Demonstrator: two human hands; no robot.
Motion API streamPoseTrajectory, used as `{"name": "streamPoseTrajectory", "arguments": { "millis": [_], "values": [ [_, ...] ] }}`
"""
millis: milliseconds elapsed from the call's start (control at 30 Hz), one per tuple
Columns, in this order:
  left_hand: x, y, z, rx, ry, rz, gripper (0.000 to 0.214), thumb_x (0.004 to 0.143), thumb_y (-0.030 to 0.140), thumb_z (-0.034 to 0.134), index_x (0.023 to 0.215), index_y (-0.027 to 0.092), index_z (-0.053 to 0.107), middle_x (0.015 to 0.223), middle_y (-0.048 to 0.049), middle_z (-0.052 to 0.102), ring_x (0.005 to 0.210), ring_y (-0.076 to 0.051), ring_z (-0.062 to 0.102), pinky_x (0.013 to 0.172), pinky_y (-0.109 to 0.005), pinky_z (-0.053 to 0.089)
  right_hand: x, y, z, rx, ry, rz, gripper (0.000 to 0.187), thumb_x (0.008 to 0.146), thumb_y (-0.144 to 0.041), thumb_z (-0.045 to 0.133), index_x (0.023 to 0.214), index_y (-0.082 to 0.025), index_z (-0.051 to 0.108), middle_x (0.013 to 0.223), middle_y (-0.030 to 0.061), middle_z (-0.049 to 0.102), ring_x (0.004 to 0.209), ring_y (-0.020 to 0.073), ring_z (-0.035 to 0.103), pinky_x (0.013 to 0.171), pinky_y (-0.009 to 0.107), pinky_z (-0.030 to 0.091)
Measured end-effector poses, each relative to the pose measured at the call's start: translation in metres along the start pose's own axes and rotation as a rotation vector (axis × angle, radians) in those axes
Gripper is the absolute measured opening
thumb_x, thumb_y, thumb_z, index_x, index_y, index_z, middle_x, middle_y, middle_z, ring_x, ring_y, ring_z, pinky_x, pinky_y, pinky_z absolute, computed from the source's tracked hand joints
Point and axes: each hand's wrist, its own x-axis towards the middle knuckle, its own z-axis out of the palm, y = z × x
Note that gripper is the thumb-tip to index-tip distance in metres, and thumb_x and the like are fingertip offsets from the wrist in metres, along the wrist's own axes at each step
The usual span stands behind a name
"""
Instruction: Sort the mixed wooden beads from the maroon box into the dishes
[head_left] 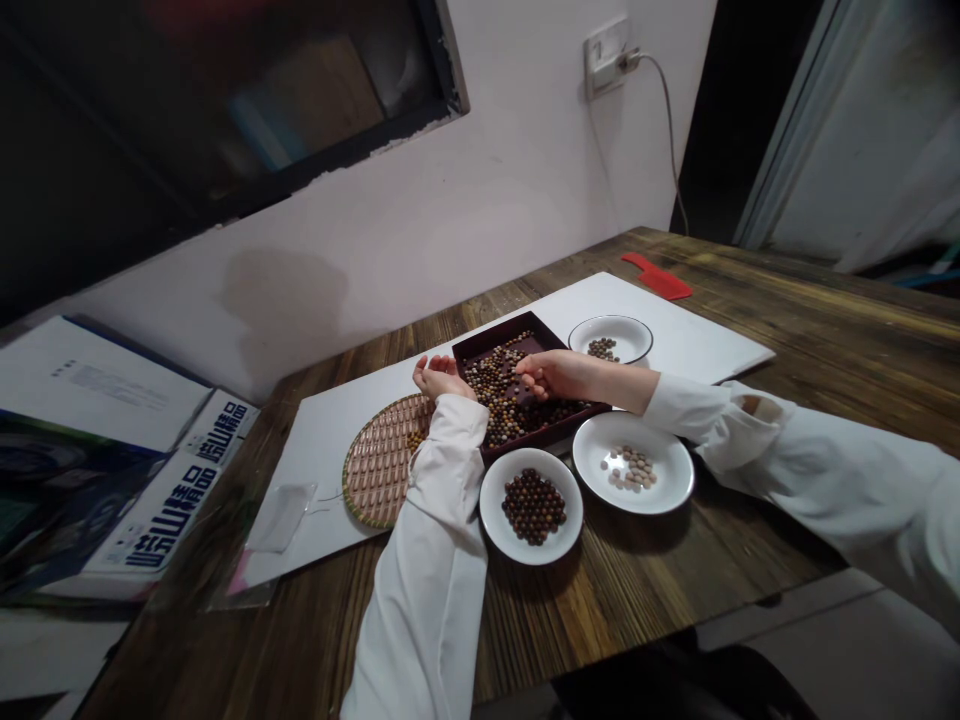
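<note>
A dark red tray full of mixed brown, tan and pale beads lies on the white board. Over the beads is my right hand, its fingers curled together; anything between the fingertips is too small to make out. My left hand hovers at the tray's left edge, palm turned up and cupped, fingers a little apart; the palm's inside is mostly hidden. Under my left wrist sits a woven basket with a few yellowish beads, partly covered by the sleeve.
Near me stand a white bowl of dark brown beads and another bowl with pale beads. A third bowl behind holds greenish-brown beads. A red comb lies on the wooden table; printed boxes are at left.
</note>
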Motion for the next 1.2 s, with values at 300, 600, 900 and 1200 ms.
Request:
{"name": "streamPoseTrajectory", "arguments": {
  "millis": [300, 600, 900, 1200],
  "values": [
    [0.0037, 0.0014, -0.0005, -0.058, 0.025, -0.042, 0.013, 0.087, 0.016, 0.029, 0.093, 0.022, 0.039, 0.084, -0.0016, 0.053, 0.052, -0.005, 0.046, 0.050, -0.016, 0.041, 0.0013, 0.0011, -0.0034, -0.001, -0.022, 0.010, 0.004, 0.074, -0.017, 0.057, 0.076, -0.014, 0.055, 0.060, 0.0010, 0.051, 0.056, 0.0095, 0.045, 0.050, 0.022, 0.033],
    [0.0048, 0.0011, -0.0001, -0.047, -0.005, -0.019, 0.018, 0.087, 0.019, 0.029, 0.101, 0.019, 0.041, 0.094, -0.0064, 0.058, 0.054, -0.005, 0.050, 0.052, -0.015, 0.043, -0.0002, 0.0002, -0.0001, -0.009, -0.007, 0.006, 0.005, 0.073, -0.016, 0.057, 0.077, -0.013, 0.055, 0.060, 0.0003, 0.052, 0.054, 0.0091, 0.045, 0.050, 0.022, 0.032],
    [0.0033, 0.0030, -0.0027, -0.048, -0.086, -0.066, 0.032, 0.085, 0.023, 0.036, 0.115, 0.018, 0.044, 0.109, -0.0110, 0.061, 0.063, -0.006, 0.058, 0.055, -0.016, 0.048, 0.0029, 0.0016, -0.0038, 0.003, -0.027, 0.001, 0.007, 0.073, -0.018, 0.059, 0.077, -0.013, 0.056, 0.061, 0.0005, 0.052, 0.056, 0.0092, 0.047, 0.049, 0.021, 0.034],
    [0.0025, 0.0020, -0.0014, 0.009, -0.080, -0.018, 0.041, 0.086, 0.021, 0.032, 0.125, 0.016, 0.042, 0.111, -0.0135, 0.061, 0.069, -0.008, 0.062, 0.059, -0.017, 0.052, 0.0008, 0.0006, -0.0009, -0.021, -0.034, 0.000, 0.005, 0.074, -0.018, 0.055, 0.077, -0.014, 0.054, 0.060, -0.0004, 0.051, 0.053, 0.0088, 0.047, 0.048, 0.021, 0.033]
  ]
}}
